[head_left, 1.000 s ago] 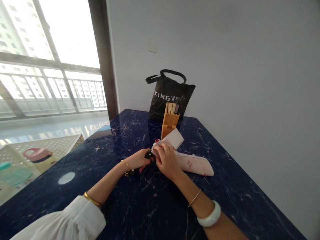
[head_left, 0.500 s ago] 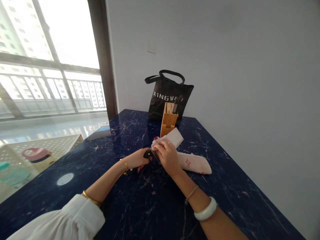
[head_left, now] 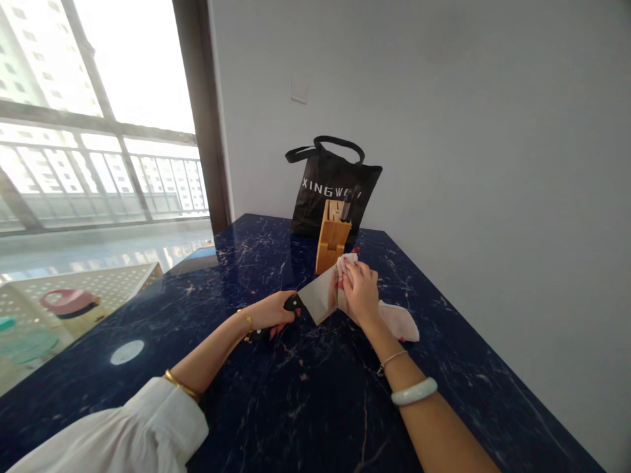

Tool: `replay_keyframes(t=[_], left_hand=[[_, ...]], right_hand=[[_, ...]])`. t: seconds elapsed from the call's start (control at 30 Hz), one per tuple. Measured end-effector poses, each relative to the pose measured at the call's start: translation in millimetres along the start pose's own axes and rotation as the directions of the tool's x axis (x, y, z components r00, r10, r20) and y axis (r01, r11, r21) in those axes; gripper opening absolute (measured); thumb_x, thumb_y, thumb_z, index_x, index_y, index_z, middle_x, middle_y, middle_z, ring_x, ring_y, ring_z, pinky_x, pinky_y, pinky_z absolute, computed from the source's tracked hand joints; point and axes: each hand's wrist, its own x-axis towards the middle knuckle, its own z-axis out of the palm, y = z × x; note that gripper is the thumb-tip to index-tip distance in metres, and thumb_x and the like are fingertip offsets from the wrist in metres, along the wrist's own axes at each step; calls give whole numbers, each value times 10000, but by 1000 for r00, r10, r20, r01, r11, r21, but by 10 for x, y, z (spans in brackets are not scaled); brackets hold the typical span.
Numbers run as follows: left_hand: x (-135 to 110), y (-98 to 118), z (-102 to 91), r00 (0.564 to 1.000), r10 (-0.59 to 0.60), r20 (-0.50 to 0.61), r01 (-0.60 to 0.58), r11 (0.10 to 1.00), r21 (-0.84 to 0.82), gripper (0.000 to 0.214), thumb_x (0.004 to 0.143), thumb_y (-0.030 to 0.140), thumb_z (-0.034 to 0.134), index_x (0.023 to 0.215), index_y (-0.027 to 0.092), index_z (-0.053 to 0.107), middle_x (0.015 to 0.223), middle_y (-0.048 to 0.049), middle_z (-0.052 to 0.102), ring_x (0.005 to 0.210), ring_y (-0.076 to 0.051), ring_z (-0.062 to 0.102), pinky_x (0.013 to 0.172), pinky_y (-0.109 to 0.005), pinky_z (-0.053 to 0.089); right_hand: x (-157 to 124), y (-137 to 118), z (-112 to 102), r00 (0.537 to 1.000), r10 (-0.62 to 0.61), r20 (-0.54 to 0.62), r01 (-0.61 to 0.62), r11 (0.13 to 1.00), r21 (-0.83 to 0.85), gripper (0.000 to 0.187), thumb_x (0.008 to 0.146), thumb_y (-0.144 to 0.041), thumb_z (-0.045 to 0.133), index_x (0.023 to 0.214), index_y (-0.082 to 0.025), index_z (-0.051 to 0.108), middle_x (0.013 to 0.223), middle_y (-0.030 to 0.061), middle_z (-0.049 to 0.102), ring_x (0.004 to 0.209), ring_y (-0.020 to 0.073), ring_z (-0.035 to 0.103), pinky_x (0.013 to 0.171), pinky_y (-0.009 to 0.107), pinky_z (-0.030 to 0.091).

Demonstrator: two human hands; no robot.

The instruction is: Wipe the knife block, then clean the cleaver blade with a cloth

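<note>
Mid-counter on the dark blue marble counter (head_left: pixel 296 407), my left hand (head_left: pixel 269 312) closes around the broad steel cleaver with a black handle (head_left: pixel 320 299). My right hand (head_left: pixel 359 292) clutches a pale pink cloth (head_left: pixel 401 323) against the blade's far end, near the wooden knife block (head_left: pixel 332 243) and black tote bag (head_left: pixel 330 187).
</note>
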Motion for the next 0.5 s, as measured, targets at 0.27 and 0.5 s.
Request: replay_keyframes(t=[0.27,0.5], left_hand=[[-9,-9,-3,1000,3,5,-4,1000,19,237,626,140,426,856,179,467,396,88,472,291,-86,439,292,-155,364],[14,-30,-14,1000,16,3,-16,1000,23,242,621,139,421,856,179,464,403,85,485,301,-95,461,297,-160,372]], right_hand=[[12,-31,-88,996,-62,57,65,997,-51,320,803,-175,412,1100,-196,531,962,75,499,876,210,392,777,318,318],[-196,-549,-216,910,-325,256,339,941,-12,202,825,-161,408,958,-197,556,887,56,524,837,199,409,716,307,300]])
